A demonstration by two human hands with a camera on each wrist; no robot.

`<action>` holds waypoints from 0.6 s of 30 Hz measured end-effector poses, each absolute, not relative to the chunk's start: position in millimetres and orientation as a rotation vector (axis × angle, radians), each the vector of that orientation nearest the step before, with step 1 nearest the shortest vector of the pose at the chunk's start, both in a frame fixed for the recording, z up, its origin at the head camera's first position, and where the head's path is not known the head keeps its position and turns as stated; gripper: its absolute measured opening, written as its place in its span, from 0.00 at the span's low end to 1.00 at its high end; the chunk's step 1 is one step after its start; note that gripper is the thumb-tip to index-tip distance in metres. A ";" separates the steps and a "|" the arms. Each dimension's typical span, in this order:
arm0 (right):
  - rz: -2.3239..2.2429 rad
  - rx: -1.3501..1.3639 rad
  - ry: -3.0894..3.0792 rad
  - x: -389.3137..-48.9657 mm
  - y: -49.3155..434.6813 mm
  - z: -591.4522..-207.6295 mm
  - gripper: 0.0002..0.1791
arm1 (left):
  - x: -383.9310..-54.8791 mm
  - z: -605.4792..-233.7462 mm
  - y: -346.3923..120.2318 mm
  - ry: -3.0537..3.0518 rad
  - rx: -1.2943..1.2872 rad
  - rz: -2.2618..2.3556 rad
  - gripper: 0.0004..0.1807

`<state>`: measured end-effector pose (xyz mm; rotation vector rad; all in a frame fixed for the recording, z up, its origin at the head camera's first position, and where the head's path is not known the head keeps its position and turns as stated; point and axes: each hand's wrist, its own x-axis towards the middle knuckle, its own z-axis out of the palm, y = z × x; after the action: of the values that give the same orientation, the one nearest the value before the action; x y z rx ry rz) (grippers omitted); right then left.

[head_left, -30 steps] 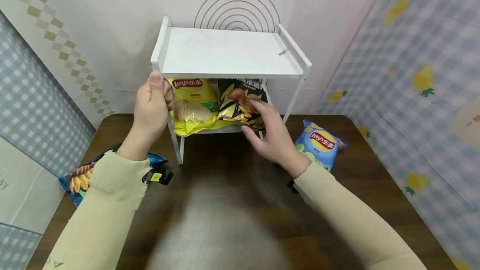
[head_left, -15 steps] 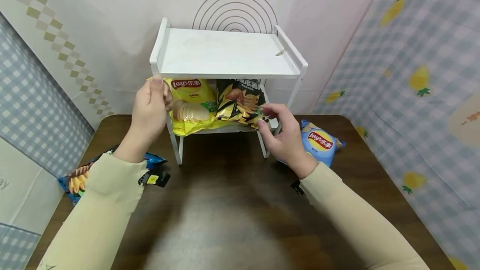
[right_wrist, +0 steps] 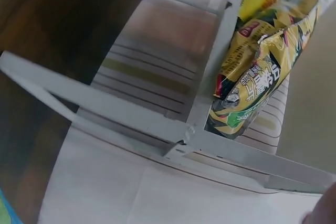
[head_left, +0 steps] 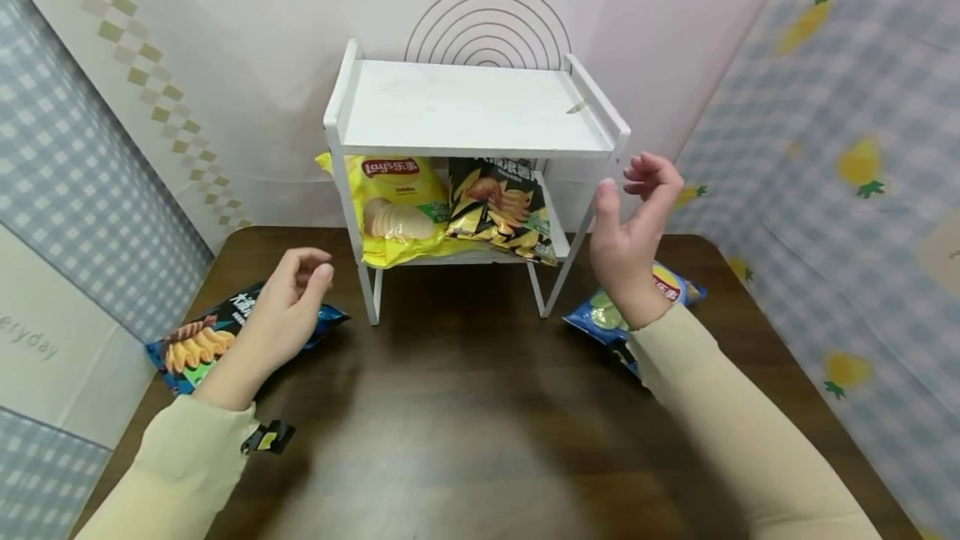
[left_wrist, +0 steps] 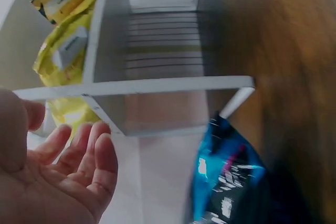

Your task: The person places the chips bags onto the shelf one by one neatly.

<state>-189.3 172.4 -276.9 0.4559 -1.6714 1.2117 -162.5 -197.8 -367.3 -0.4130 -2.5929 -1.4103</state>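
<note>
Loosely bent fingers, holding nothing, show on my left hand [head_left: 288, 307], which hovers by the dark blue chip bag [head_left: 206, 347] on the table. Beyond the rack's right post my right hand [head_left: 633, 232] is raised and holds nothing; behind it lies a light blue Lay's bag [head_left: 606, 312], partly covered by the hand and sleeve. A yellow Lay's bag [head_left: 401, 211] and a black-and-gold chip bag [head_left: 501, 208] lean side by side on the lower shelf of the white rack [head_left: 472, 111]. In the right wrist view, the black-and-gold bag [right_wrist: 262, 74] appears from its side.
The rack stands on a dark brown table [head_left: 450, 407] against a white cloth backdrop [head_left: 247, 48]. Its thin metal legs [head_left: 555, 290] reach down to the tabletop. Blue checked cloth [head_left: 817, 190] hangs along the right side.
My left hand has released the rack's left post and dropped lower, towards the dark blue bag. My right hand has left the black-and-gold bag and moved up and right.
</note>
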 end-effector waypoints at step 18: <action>1.847 0.296 -2.029 -224.3 191.0 -268.4 0.31 | -148.6 -398.2 -205.1 -2.841 -0.391 -1.363 0.20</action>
<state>-224.3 191.0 -268.4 0.2963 -2.0289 1.8466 -148.6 -205.1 -398.2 -0.3909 -2.8408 -1.3631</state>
